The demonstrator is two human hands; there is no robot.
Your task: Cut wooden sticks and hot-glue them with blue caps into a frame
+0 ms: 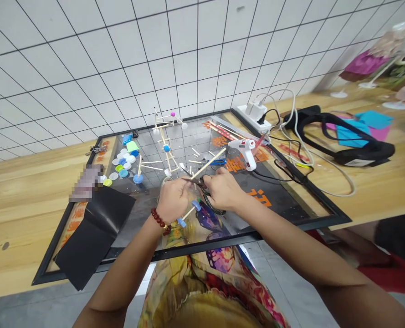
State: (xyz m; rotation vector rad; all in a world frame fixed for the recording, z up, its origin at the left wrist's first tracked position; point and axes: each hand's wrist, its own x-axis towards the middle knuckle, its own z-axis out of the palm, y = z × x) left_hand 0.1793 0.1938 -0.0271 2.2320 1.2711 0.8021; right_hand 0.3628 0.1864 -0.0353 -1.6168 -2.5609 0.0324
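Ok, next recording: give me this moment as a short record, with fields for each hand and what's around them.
left hand: holds a wooden stick; red bead bracelet on the wrist
right hand: holds black-handled scissors
nearby: white hot glue gun, plastic bottle caps, stick-and-cap model
surface: framed glass panel on a wooden table

Pixelated beige patch (85, 183) blurring out whatever's sitting beside black plastic sheet (93, 232), no way of telling what's under there. Left hand (173, 198) and right hand (224, 189) hiding most of black-handled metal scissors (198, 183), so grip's not readable. Floral-print cloth (205, 282) getting cut off by bottom edge, red fabric (387, 273) running off right edge. Magenta-and-green decoration (369, 64) going blurry, getting clipped near top right corner.
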